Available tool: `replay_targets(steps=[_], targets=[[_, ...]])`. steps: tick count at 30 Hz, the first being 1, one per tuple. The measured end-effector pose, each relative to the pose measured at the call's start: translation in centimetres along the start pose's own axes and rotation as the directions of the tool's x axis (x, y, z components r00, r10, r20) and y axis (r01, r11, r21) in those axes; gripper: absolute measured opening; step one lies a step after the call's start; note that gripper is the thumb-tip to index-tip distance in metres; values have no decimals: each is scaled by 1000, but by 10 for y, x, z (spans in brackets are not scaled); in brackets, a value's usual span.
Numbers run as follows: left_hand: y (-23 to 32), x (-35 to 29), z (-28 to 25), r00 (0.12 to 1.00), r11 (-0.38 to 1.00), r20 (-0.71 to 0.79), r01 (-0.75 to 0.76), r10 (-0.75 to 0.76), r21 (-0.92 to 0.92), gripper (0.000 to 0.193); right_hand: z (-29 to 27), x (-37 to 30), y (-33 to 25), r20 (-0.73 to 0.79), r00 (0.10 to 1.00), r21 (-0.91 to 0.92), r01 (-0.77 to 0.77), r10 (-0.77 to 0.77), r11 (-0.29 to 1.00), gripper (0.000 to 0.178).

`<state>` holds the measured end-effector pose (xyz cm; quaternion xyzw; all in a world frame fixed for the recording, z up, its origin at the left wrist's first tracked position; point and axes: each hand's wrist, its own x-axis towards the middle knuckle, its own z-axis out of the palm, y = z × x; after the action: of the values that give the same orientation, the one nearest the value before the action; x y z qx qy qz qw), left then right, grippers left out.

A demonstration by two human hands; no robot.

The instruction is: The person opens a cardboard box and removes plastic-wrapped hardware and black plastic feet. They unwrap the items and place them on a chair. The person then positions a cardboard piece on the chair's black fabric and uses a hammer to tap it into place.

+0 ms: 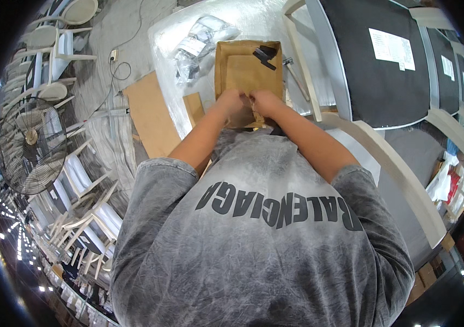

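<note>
An open cardboard box (pixel 248 71) lies in front of the person on a plastic-wrapped surface (pixel 166 38), and both hands work inside its near half. The box's far rim stands away from the person, with wrapped surface continuing beyond it, so room opens out that way. On the right, space is tighter: a hammer (pixel 297 80) lies just beside the wall, its head toward the far end and its handle slanting back toward the person, and a pale chair frame (pixel 304 65) rises past it. On the left, a clear plastic bag (pixel 207 37) with a white label sits near the far corner, while a small cardboard piece (pixel 193 108) lies near the close end of that wall, short of a large flat cardboard sheet (pixel 153 117). The near rim is close against the grey T-shirt (pixel 264 218), leaving little room there. The box's opening faces up, and its long axis runs straight away from the torso. The left hand (pixel 233 100) and right hand (pixel 265 102) nearly meet, fingers curled inward toward each other (what they may be gripping is too small and shadowed to tell, so I cannot say whether either holds anything). Ahead of them, black pieces (pixel 265 56) lie in the box's far right corner.
</note>
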<state>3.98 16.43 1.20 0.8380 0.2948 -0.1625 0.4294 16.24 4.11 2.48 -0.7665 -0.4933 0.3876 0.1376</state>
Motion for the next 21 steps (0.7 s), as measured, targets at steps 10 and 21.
replay_targets(steps=[10, 21], targets=[[6, -14, 4, 988, 984, 53, 139, -146, 115, 24, -23, -6, -4, 21, 998, 9, -60, 60, 998, 24], [-17, -42, -64, 862, 937, -373, 342, -343, -71, 37, -63, -34, 28, -224, 889, 21, -406, 400, 913, 39]])
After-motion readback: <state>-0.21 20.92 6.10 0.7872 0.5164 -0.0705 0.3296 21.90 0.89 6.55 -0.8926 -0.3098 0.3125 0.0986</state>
